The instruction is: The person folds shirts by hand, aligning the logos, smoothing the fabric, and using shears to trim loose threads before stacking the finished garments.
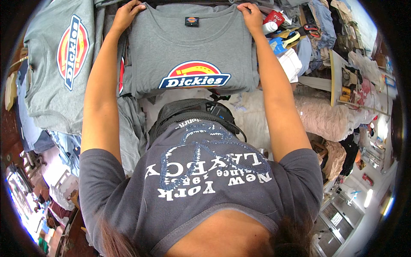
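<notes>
A grey T-shirt (150,55) with a wide round neckline lies spread before me, with a red, yellow and blue printed emblem on its chest. Its lower part drops out of sight at the near edge. My left hand (126,16) pinches the left shoulder corner beside the neckline. At the opposite shoulder, my right hand (251,18) has its fingers closed on the cloth. Both arms are stretched far forward. A dark label sits inside the back of the neck.
More grey shirts (45,96) with a like emblem are piled on the left. Beside my right forearm are a white bottle (269,28), yellow-handled scissors (292,39) and a white box (290,64). Plastic-wrapped bundles (327,118) lie farther right. A black mesh bag (180,112) rests at my waist.
</notes>
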